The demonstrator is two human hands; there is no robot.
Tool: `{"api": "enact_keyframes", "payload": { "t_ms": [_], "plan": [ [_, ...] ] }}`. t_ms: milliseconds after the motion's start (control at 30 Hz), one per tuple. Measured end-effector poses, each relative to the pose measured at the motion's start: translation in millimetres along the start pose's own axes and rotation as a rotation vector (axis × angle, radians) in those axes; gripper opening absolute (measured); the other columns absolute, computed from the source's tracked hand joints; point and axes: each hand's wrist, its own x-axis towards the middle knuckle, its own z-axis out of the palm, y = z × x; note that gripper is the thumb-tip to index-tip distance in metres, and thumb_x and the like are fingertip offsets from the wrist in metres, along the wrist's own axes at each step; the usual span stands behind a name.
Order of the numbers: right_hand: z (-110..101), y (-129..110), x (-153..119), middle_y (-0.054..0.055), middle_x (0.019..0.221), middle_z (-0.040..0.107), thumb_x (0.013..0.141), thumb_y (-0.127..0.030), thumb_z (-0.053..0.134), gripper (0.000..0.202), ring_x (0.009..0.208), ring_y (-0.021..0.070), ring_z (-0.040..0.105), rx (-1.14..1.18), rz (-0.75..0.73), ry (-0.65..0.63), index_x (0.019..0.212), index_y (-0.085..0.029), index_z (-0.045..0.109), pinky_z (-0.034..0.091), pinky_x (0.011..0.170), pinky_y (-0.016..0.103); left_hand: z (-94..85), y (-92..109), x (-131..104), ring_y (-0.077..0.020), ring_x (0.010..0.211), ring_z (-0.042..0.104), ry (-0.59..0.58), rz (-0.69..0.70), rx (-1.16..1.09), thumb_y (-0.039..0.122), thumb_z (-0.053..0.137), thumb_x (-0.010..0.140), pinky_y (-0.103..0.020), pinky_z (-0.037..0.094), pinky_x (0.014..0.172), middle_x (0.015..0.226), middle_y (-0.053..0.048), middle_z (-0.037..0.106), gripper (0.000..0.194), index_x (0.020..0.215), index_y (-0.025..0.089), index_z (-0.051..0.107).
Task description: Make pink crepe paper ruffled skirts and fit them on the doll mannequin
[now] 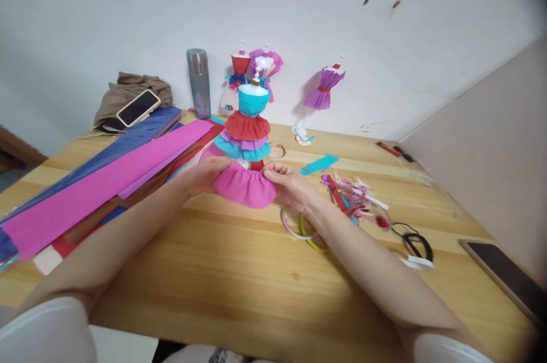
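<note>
A gathered strip of pink crepe paper [245, 187] is stretched between my two hands, its upper edge puckered and its lower edge flared. My left hand [209, 174] pinches the left end, and my right hand [288, 179] pinches the right end between thumb and fingers. Right behind the strip stands a small dress form [253, 102] with a turquoise top and red, purple and turquoise ruffles. Its base is partly hidden by the strip and my hands. Near my right wrist lie a white ring of tape [294, 232] and a yellow ring [314, 242].
Long crepe paper sheets [106, 189] cover the left side. A grey bottle [199, 84], a phone [139, 107] and more dressed forms [325, 88] stand or lie at the back. Paper scraps [352, 198], black bands [416, 243] and another phone [504, 272] are at right.
</note>
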Motion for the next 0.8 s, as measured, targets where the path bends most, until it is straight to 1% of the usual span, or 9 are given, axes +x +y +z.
{"api": "enact_keyframes", "payload": {
  "t_ms": [67, 167, 233, 367, 500, 667, 733, 800],
  "plan": [
    [-4.9, 3.2, 8.3, -0.004, 0.060, 0.062, 0.054, -0.035, 0.089, 0.034, 0.053, 0.0079, 0.053, -0.005, 0.029, -0.002, 0.068, -0.017, 0.064, 0.040, 0.054, 0.022, -1.4, -2.9, 1.6, -0.0115, 0.058, 0.058, 0.033, -0.014, -0.002, 0.034, 0.086, 0.058, -0.024, 0.041, 0.056, 0.067, -0.002, 0.066, 0.031, 0.073, 0.013, 0.069],
    [-9.4, 8.0, 19.6, -0.001, 0.063, 0.066, 0.052, -0.030, 0.089, 0.030, 0.056, 0.0095, 0.057, -0.015, 0.072, -0.010, 0.069, -0.016, 0.068, 0.043, 0.058, 0.023, -4.1, -11.2, 8.5, -0.0073, 0.052, 0.052, 0.106, -0.014, -0.018, 0.024, 0.085, 0.057, -0.021, 0.036, 0.051, 0.059, 0.003, 0.058, 0.026, 0.066, 0.013, 0.063],
    [-11.3, 10.9, 27.7, 0.000, 0.064, 0.069, 0.053, -0.028, 0.088, 0.027, 0.059, 0.0108, 0.060, -0.027, 0.084, -0.011, 0.068, -0.015, 0.069, 0.045, 0.061, 0.024, -5.7, -17.1, 14.8, -0.0068, 0.051, 0.051, 0.161, 0.004, -0.032, 0.022, 0.084, 0.058, -0.020, 0.036, 0.051, 0.057, 0.004, 0.056, 0.025, 0.065, 0.013, 0.062],
    [-13.4, 13.8, 42.4, 0.000, 0.061, 0.068, 0.052, -0.021, 0.088, 0.024, 0.058, 0.0099, 0.059, -0.073, 0.103, -0.026, 0.064, -0.014, 0.068, 0.045, 0.061, 0.024, -8.2, -23.3, 24.5, -0.0101, 0.058, 0.056, 0.234, 0.038, -0.046, 0.023, 0.080, 0.061, -0.022, 0.042, 0.056, 0.061, 0.001, 0.060, 0.022, 0.066, 0.013, 0.061],
    [-13.2, 13.8, 49.9, 0.002, 0.062, 0.070, 0.050, -0.021, 0.088, 0.026, 0.058, 0.0117, 0.061, -0.092, 0.127, -0.052, 0.064, -0.014, 0.068, 0.047, 0.065, 0.026, -12.4, -24.5, 29.1, -0.0092, 0.055, 0.053, 0.289, 0.078, -0.042, 0.019, 0.075, 0.065, -0.022, 0.040, 0.054, 0.060, 0.002, 0.060, 0.016, 0.064, 0.014, 0.060],
    [-12.1, 12.3, 47.7, 0.000, 0.059, 0.068, 0.053, -0.024, 0.087, 0.026, 0.058, 0.0122, 0.061, -0.099, 0.103, -0.045, 0.065, -0.017, 0.065, 0.048, 0.066, 0.026, -20.0, -26.2, 31.8, -0.0070, 0.052, 0.051, 0.359, 0.148, -0.017, 0.014, 0.070, 0.069, -0.020, 0.039, 0.052, 0.058, 0.002, 0.057, 0.015, 0.061, 0.014, 0.057],
    [-11.5, 10.1, 39.7, 0.000, 0.061, 0.068, 0.054, -0.028, 0.086, 0.027, 0.058, 0.0120, 0.060, -0.119, 0.110, -0.069, 0.068, -0.016, 0.066, 0.047, 0.064, 0.026, -21.8, -25.4, 31.0, -0.0081, 0.057, 0.057, 0.369, 0.161, 0.005, 0.013, 0.069, 0.070, -0.020, 0.044, 0.057, 0.064, 0.000, 0.063, 0.010, 0.067, 0.013, 0.060],
    [-10.4, 6.4, 26.6, 0.000, 0.064, 0.067, 0.058, -0.031, 0.085, 0.027, 0.058, 0.0105, 0.059, -0.155, 0.120, -0.108, 0.072, -0.016, 0.067, 0.045, 0.061, 0.024, -22.0, -23.6, 30.3, -0.0108, 0.065, 0.063, 0.361, 0.160, 0.038, 0.013, 0.070, 0.071, -0.023, 0.050, 0.065, 0.074, -0.004, 0.069, 0.007, 0.074, 0.013, 0.064]
  ]
}}
